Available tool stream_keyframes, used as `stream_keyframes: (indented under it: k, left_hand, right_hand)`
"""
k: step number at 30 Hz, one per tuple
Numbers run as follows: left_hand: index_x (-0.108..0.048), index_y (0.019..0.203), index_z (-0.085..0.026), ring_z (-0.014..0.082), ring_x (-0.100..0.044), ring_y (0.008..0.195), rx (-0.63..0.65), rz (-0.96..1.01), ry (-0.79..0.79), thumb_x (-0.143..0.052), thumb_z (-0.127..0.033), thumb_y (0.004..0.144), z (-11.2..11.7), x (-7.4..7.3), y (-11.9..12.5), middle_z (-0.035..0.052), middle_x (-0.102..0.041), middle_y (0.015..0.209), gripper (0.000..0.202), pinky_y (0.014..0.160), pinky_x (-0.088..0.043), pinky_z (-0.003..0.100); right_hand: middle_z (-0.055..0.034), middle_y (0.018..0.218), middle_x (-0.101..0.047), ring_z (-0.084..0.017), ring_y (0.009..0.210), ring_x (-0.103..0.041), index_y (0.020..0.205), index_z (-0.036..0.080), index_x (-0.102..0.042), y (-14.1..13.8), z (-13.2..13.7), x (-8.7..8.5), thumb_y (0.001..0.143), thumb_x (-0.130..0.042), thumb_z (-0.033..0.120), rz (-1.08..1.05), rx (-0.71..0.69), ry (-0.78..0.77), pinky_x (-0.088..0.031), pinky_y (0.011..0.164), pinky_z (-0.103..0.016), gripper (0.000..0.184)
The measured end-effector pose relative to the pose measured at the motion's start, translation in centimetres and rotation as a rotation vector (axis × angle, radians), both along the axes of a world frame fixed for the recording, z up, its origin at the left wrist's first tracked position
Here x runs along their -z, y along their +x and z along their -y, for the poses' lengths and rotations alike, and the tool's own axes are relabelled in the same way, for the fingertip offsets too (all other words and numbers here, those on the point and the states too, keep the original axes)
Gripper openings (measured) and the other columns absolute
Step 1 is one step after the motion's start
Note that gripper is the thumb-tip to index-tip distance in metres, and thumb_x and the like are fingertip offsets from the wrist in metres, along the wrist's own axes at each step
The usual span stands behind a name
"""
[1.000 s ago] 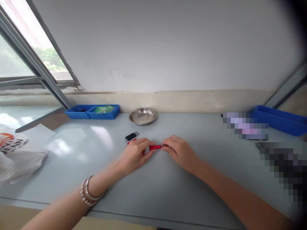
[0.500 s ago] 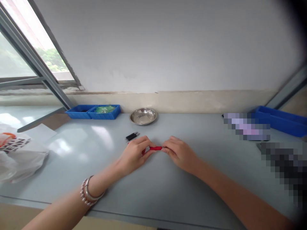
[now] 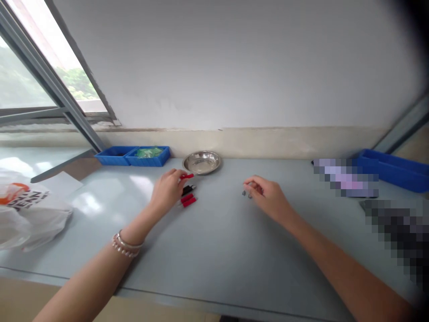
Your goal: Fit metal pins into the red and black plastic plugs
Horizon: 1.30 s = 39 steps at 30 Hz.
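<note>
My left hand (image 3: 166, 190) pinches a small red piece (image 3: 187, 176) by its end, lifted just above the grey table (image 3: 214, 241) in front of the steel bowl (image 3: 201, 162). Below that hand lie a black piece (image 3: 188, 189) and a red piece (image 3: 188, 201) on the table. My right hand (image 3: 268, 196) is off to the right, fingers curled in a pinch at two tiny dark bits (image 3: 247, 194) on the surface; whether it grips one of them is unclear.
Two blue trays (image 3: 132, 156) stand at the back left, one with green items. A white plastic bag (image 3: 27, 210) lies at the left edge. A blue bin (image 3: 392, 169) and blurred-out objects sit at the right. An open window frame leans at the left.
My hands were together on a red piece at the table's middle; they have parted. The left carried a red piece up toward the bowl, the right moved right to the tiny dark bits.
</note>
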<state>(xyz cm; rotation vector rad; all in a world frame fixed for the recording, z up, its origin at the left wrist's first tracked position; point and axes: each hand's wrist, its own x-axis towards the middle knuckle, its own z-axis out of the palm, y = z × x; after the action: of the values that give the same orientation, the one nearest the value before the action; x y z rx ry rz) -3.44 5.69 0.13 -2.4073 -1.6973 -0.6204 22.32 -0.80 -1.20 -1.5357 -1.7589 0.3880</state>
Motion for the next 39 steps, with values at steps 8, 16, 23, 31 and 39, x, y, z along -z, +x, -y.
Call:
stream_keyframes:
  k: [8,16,23,31,39]
  left_hand:
    - [-0.062,0.086,-0.017,0.0272,-0.054,0.088,-0.195,-0.139,-0.308,-0.046,-0.025,0.077,-2.0,0.5,-1.7,0.0114,-0.063,0.086,0.02,0.065,-0.042,0.033]
    - [-0.063,0.081,-0.017,0.0185,-0.055,0.069,0.057,-0.129,-0.181,-0.045,-0.032,0.078,-0.9,-0.5,-1.2,0.0083,-0.06,0.08,0.024,0.058,-0.039,0.027]
    - [-0.061,0.066,-0.021,0.0166,-0.053,0.057,0.119,-0.354,-0.312,-0.055,-0.033,0.069,2.3,-2.2,0.6,0.0035,-0.061,0.065,0.014,0.046,-0.029,0.022]
    - [-0.057,0.062,-0.018,0.0184,-0.052,0.053,0.118,-0.423,-0.319,-0.05,-0.032,0.073,3.4,-1.8,1.4,0.0056,-0.058,0.061,0.019,0.046,-0.03,0.024]
    - [-0.058,0.082,-0.016,0.0128,-0.052,0.056,0.524,-0.119,-0.211,-0.048,-0.028,0.078,4.9,-0.6,2.9,0.0019,-0.056,0.064,0.016,0.053,-0.037,0.023]
  right_hand:
    - [-0.0044,0.068,-0.059,-0.016,0.062,-0.053,0.082,0.016,-0.059,1.4,-0.8,1.7,0.075,-0.05,0.028,0.312,0.161,-0.132,-0.037,0.057,-0.027,0.016]
    - [-0.0022,0.064,-0.057,-0.014,0.059,-0.052,0.072,0.019,-0.059,1.3,-0.8,2.7,0.073,-0.053,0.019,0.378,0.09,-0.082,-0.037,0.054,-0.026,0.006]
    - [-0.0036,0.067,-0.061,-0.014,0.058,-0.052,0.077,0.017,-0.058,0.5,-0.4,1.2,0.076,-0.048,0.018,0.247,0.078,-0.1,-0.037,0.056,-0.027,0.01]
    - [0.0001,0.063,-0.06,-0.011,0.055,-0.051,0.076,0.018,-0.058,-0.4,-0.1,0.7,0.073,-0.05,0.019,-0.016,-0.039,-0.068,-0.04,0.058,-0.025,0.009]
    - [-0.0011,0.07,-0.062,-0.011,0.063,-0.057,0.075,0.017,-0.057,-2.5,1.0,0.4,0.068,-0.057,0.022,-0.4,-0.251,-0.254,-0.046,0.061,-0.025,0.008]
